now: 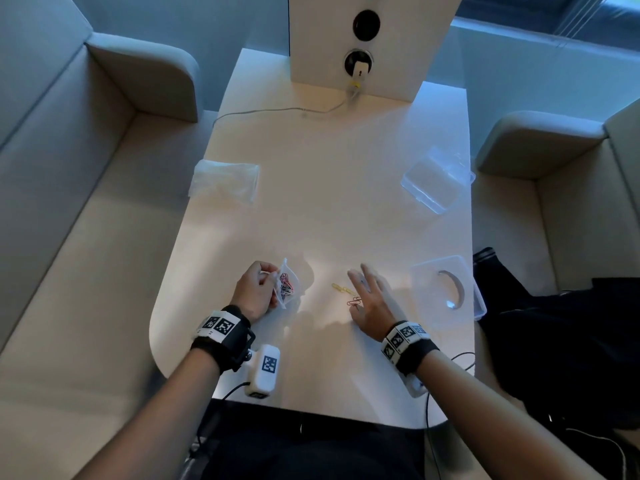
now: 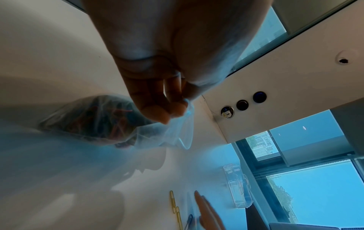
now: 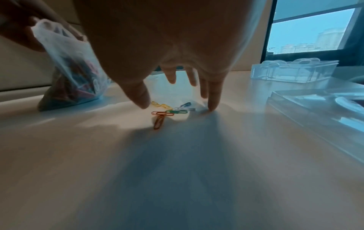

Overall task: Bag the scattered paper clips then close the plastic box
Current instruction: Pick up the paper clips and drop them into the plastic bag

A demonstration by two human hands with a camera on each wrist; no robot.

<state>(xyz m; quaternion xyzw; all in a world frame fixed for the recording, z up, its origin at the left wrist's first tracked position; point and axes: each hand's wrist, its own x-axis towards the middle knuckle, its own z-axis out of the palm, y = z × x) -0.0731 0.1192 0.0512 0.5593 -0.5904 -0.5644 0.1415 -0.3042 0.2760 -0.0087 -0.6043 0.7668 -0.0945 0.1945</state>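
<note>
The loose paper clips [image 1: 347, 293] lie on the desk [image 1: 322, 209] just under and left of the right hand [image 1: 372, 299], whose fingers are spread, nearly straight and hold nothing, while the left hand [image 1: 255, 292], further left, pinches the mouth of the small bag [image 1: 288, 284] already partly filled. The right hand is judged the nearer for a sweep leftward. Green and blue clips are revealed only by the right wrist view; the open plastic box [image 1: 437, 180] is seen far right.

Black wristbands [image 1: 227, 337] with checkered marker tags
</note>
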